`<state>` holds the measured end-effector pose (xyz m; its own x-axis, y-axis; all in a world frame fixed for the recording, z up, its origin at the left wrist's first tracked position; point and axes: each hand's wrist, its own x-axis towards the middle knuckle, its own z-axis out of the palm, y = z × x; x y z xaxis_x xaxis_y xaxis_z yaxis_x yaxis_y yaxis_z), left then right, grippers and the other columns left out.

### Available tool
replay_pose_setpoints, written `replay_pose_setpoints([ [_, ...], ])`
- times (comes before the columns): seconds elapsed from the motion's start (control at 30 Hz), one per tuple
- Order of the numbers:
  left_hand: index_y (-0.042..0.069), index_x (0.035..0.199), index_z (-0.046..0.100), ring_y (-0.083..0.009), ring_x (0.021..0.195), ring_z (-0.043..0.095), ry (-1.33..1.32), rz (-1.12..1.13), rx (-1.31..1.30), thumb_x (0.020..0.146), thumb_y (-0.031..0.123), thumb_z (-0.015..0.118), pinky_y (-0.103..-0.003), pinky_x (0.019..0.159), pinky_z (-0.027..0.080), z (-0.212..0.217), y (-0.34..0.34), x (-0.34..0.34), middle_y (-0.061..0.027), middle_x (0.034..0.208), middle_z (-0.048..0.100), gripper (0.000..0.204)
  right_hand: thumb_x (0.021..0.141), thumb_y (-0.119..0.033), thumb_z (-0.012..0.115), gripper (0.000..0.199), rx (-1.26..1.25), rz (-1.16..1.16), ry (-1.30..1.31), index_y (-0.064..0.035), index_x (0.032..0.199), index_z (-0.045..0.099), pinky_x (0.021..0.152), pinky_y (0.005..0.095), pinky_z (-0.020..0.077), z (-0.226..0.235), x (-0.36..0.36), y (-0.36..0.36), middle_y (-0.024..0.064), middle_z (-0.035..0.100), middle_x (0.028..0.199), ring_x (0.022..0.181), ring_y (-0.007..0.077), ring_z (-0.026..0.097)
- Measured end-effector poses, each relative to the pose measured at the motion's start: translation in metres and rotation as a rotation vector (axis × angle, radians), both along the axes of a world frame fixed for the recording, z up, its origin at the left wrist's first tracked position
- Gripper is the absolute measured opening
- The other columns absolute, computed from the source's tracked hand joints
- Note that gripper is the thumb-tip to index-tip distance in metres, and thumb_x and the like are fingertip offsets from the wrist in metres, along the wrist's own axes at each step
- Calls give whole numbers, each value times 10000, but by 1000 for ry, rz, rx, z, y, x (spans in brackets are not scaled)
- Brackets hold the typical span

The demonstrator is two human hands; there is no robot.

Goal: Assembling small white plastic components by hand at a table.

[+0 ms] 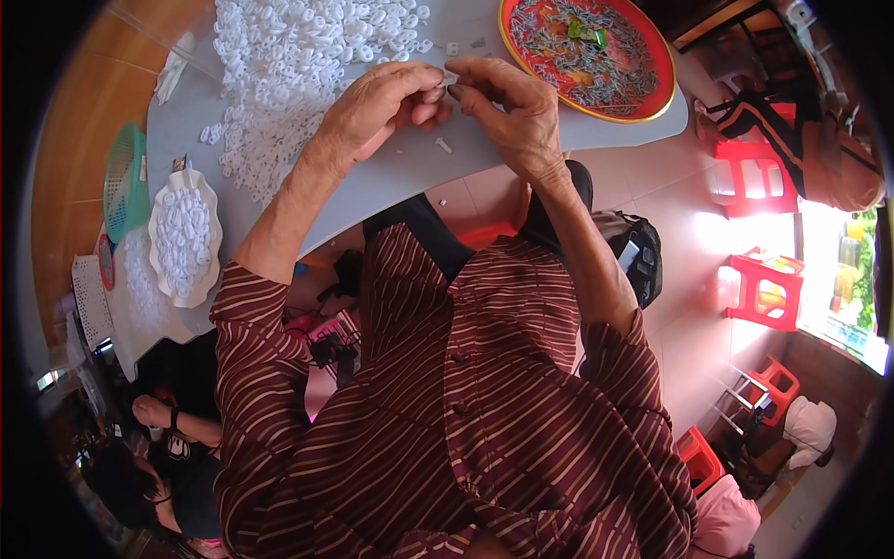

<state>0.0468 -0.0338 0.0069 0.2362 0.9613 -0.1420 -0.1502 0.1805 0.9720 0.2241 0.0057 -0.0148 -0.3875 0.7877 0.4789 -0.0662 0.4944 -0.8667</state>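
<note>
Over the table's near edge, my left hand and my right hand meet fingertip to fingertip. Between their pinched thumbs and forefingers is a small whitish plastic piece, mostly covered by the fingers. A loose white piece lies on the grey table just below them. Left of my hands spreads a large heap of small white plastic parts, many with a hole. To the right stands a red round tray with a gold rim, holding many thin metal nails or screws and a green packet.
A white scalloped dish of white parts and a green basket sit at the left. Another person's hand shows at lower left. Red plastic stools stand on the tiled floor at right, near a black bag.
</note>
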Motion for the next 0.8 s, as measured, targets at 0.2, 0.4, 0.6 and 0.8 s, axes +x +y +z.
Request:
replay_pose_setpoints([
  [0.2,44,692,489,-158,690,526,-85,-9,-38,909,243,475,-278,691,420,-5,-3,5,-29,604,467,295,760,6,652,150,-14,-1,-47,3,910,663,592,220,493,1,3,0,56,647,725,625,92,608],
  [0.4,7,866,563,-120,690,557,594,314,366,917,257,517,-271,663,449,5,-12,25,-36,707,580,259,794,-18,642,112,-254,34,43,19,899,658,584,201,475,-6,6,5,33,654,702,632,54,579],
  [0.6,10,960,584,-77,796,586,324,325,418,888,123,582,-210,709,468,-7,-9,24,-19,764,599,134,810,-32,639,120,-230,80,0,15,918,658,581,201,476,-3,6,5,33,655,712,632,49,572],
  [0.8,10,934,609,-67,701,552,272,287,373,910,191,561,-210,653,441,-18,-7,14,-1,736,602,189,834,-48,643,160,-287,79,92,10,983,646,635,193,493,-6,5,6,26,663,790,677,62,593],
])
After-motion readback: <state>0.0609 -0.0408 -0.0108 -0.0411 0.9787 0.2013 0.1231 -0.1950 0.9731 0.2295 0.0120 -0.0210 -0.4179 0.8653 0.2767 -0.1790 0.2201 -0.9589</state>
